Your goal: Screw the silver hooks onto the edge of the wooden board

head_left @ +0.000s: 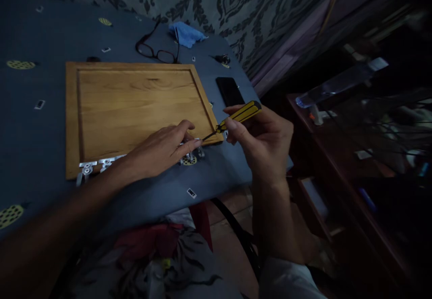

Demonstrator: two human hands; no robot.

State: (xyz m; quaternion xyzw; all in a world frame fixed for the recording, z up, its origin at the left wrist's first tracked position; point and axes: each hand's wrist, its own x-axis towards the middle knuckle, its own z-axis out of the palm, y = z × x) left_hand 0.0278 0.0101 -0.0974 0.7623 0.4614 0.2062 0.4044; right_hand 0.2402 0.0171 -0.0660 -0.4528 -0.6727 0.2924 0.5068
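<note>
A framed wooden panel (135, 105) lies flat on the cloth-covered surface, with metal hinges (87, 168) along its near edge. My left hand (165, 148) rests over that edge. Its thumb and fingers close around another metal hinge (191, 154) near the right corner, partly covering it. My right hand (261, 139) grips a screwdriver (239, 115) by its yellow and black handle, tilted down to the left. The screwdriver's tip meets the hinge area beside my left thumb; whether it sits in a screw is too small to tell.
Behind the panel lie eyeglasses (157, 54) and a blue cloth (189, 34). A black phone (230, 91) and a small dark object (222, 59) are to the right. Past the table edge, a clear plastic bottle (340, 83) lies above dark red furniture (337, 155) with an open drawer (315, 200).
</note>
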